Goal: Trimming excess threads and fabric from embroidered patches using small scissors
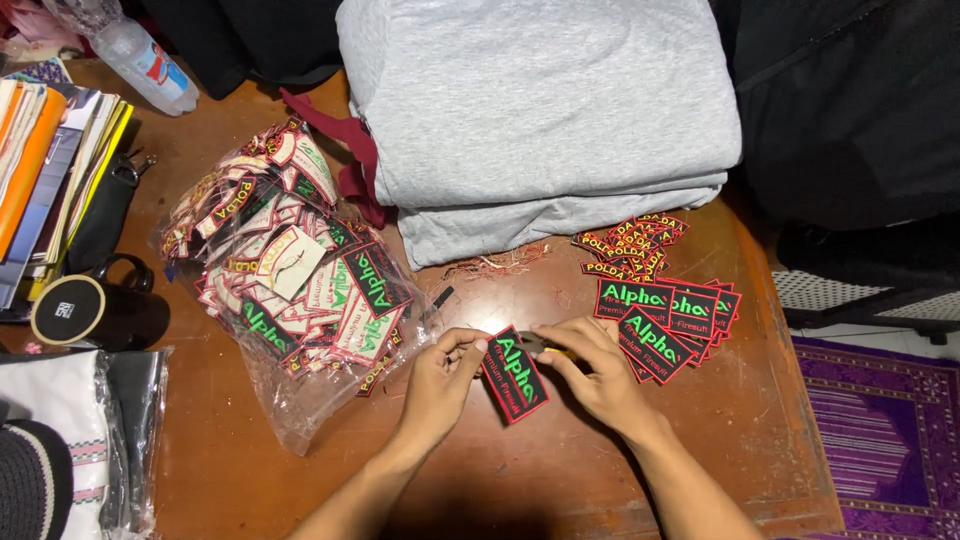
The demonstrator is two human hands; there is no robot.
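My left hand [440,378] pinches the left edge of a black embroidered patch [514,377] with a red border and green lettering, held just above the brown wooden table [520,470]. My right hand [590,372] meets the patch's upper right edge and grips a small yellow-handled tool [553,350], mostly hidden by the fingers. A pile of similar large patches [668,315] lies right of my right hand. Smaller red-and-yellow patches [630,242] are heaped behind that pile.
A clear plastic bag of several patches [290,280] spreads at left. Folded grey fabric [540,110] fills the back, with thread scraps [500,263] before it. A black mug [90,310], stacked books [50,160] and a plastic bottle [140,60] sit far left. A purple rug [880,430] lies right.
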